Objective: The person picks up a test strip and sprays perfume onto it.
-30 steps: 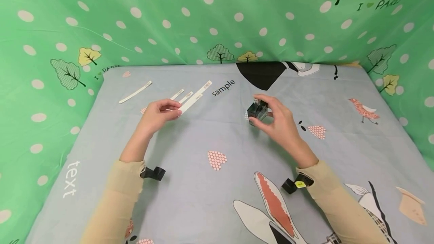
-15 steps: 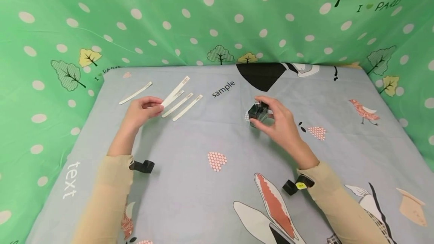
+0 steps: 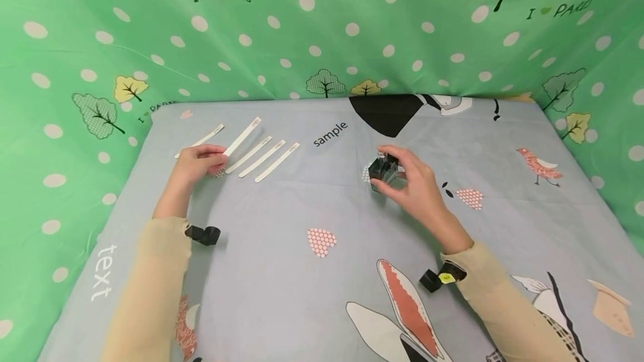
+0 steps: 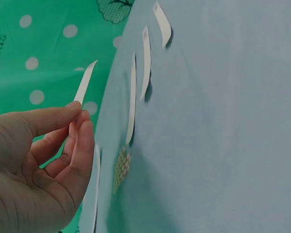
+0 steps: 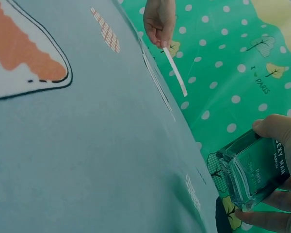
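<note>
My left hand (image 3: 193, 165) pinches a white perfume test strip (image 3: 243, 137) between thumb and fingertips; its printed end points away from me. In the left wrist view the held strip (image 4: 86, 82) stands up from the fingertips. Three more strips (image 3: 262, 159) lie side by side on the cloth, just right of this hand. Another single strip (image 3: 206, 137) lies behind the hand, partly hidden by it. Around a dark glass perfume bottle (image 3: 382, 171), fingers and thumb of my right hand (image 3: 416, 186) grip its sides. Its lettering (image 5: 279, 158) shows in the right wrist view.
A grey-blue printed cloth (image 3: 282, 295) covers the table. Behind it and along both sides hangs a green dotted curtain (image 3: 282, 27). Black wrist cameras (image 3: 203, 234) sit at both sleeves.
My left hand has moved left with its strip, passing over the row and uncovering the three lying strips. The right hand and bottle have stayed almost still.
</note>
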`<state>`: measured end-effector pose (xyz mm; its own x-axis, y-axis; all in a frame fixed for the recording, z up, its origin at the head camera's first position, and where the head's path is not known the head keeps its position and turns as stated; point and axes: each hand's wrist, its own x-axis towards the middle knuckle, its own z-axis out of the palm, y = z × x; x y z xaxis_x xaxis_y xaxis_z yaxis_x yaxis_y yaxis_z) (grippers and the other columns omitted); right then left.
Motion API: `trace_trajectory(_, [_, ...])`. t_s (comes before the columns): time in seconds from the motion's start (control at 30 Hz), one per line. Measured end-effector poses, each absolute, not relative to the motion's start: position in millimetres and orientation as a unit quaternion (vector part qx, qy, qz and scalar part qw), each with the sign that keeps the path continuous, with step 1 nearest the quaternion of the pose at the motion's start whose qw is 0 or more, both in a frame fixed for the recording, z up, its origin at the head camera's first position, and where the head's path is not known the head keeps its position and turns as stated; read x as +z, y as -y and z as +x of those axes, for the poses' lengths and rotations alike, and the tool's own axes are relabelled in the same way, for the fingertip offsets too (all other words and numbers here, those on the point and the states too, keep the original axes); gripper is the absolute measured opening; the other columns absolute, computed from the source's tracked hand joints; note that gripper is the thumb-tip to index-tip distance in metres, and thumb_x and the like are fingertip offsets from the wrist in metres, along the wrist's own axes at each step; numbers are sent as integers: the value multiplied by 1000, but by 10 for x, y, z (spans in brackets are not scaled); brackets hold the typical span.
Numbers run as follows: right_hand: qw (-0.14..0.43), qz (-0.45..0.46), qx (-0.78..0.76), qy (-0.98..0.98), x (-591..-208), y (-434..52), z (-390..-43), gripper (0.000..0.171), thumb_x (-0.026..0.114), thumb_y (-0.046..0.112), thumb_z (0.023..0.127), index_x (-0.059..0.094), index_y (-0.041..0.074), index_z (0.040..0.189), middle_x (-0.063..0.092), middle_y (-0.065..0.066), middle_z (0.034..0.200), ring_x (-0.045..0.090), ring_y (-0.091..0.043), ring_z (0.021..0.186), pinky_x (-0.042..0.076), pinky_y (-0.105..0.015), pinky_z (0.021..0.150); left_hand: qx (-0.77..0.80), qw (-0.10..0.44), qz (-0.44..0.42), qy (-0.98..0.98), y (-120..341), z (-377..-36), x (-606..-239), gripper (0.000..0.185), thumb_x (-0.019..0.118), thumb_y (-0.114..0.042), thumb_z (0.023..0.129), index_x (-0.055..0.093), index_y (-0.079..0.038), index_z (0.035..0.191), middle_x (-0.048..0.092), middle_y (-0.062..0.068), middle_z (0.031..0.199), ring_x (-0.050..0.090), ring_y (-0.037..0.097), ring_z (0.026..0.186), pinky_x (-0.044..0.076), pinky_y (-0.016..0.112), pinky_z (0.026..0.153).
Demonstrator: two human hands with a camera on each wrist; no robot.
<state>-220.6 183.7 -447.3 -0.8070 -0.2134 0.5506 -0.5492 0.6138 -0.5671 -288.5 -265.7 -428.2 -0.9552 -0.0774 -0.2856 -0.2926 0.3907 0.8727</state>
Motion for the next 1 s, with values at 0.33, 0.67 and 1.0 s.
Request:
trace_trajectory(0.33, [218, 211, 373, 877, -4460, -1883, -2196, 63, 85, 13, 78, 57, 15, 134, 63, -9, 131, 65, -27, 113, 64, -41, 74, 535, 113, -139, -826, 2770, -2986, -4383, 45, 66, -10, 95, 51, 10, 133, 62, -21, 73, 64, -8, 70, 57, 11, 75])
trace_trajectory(0.67, [220, 210, 371, 877, -4456, -1909, -2202, 64, 86, 15, 78, 57, 15, 135, 64, -8, 131, 65, -27, 114, 64, -41, 75, 520, 124, -156, -831, 2859, -3020, -4455, 48, 65, -11, 96, 51, 9, 137, 61, -23, 72, 63, -9, 70, 58, 11, 74])
trace_trajectory(1.0, [221, 213, 364, 880, -4469, -1915, -2193, 65, 86, 16, 78, 56, 16, 135, 64, -9, 131, 65, -27, 113, 64, -39, 74, 535, 116, -160, -821, 2932, -2997, -4459, 47, 66, -10, 95, 51, 8, 136, 63, -23, 72, 64, -8, 70, 58, 12, 74])
